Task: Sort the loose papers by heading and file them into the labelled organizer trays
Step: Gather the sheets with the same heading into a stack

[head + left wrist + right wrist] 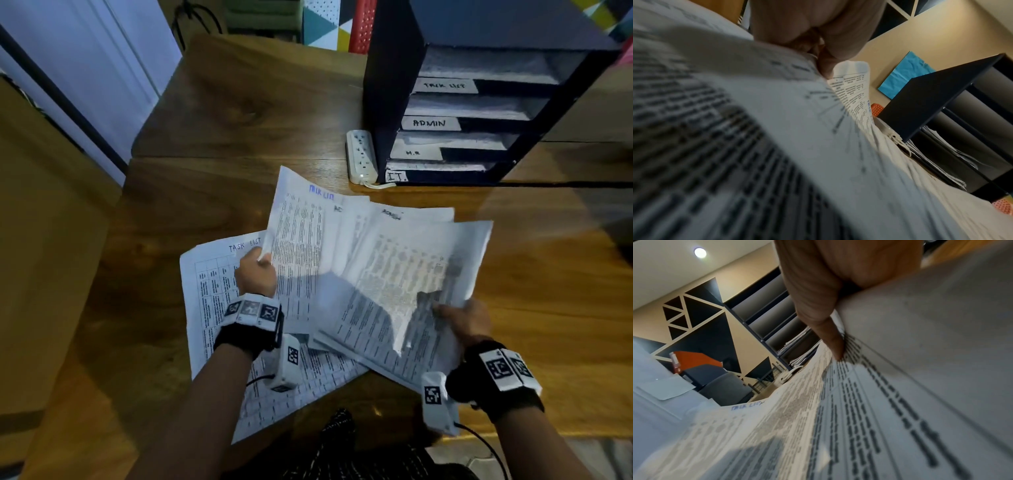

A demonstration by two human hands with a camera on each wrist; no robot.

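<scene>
The left hand [256, 274] pinches the edge of a white printed sheet headed in blue [298, 236]; the right hand [462, 318] grips the fanned stack of white printed papers [394, 274], mid-sort, I judge. Next: read each heading, match a tray in the black labelled organizer [387, 102] on the wooden counter [239, 120], beside a white power strip [361, 154]

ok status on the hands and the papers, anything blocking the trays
Left hand pinches blue-headed sheet; right hand grips fanned stack. One task list sheet flat on table. Organizer front unobstructed; power strip beside it.
</scene>
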